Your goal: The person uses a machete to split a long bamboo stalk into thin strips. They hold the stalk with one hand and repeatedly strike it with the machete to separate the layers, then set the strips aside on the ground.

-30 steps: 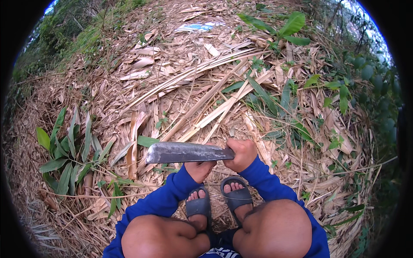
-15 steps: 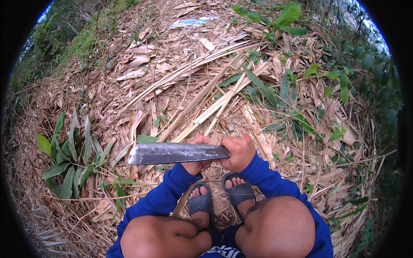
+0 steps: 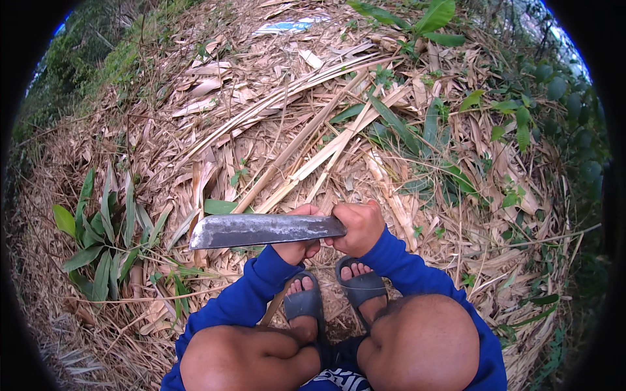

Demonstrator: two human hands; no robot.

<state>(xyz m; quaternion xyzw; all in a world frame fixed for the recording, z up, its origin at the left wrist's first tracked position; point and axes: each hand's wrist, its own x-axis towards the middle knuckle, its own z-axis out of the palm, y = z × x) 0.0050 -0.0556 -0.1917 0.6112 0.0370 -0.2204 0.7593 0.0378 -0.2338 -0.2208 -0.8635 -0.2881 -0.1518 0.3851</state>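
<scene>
Item: broad machete blade, dark steel, worn and mottled, held level above the gray sandals and a litter of dry bamboo husks. Right hand is closed round the handle end, handle itself hidden within the fist. Left hand is closed just beside it, thumb over the blade's top edge near the heel, fingers beneath. Blade extends leftward from both fists, squared tip well clear of them. Handling note: keep the left fingers off the cutting edge, keep both fists tight, and steady the blade before any stroke.
</scene>
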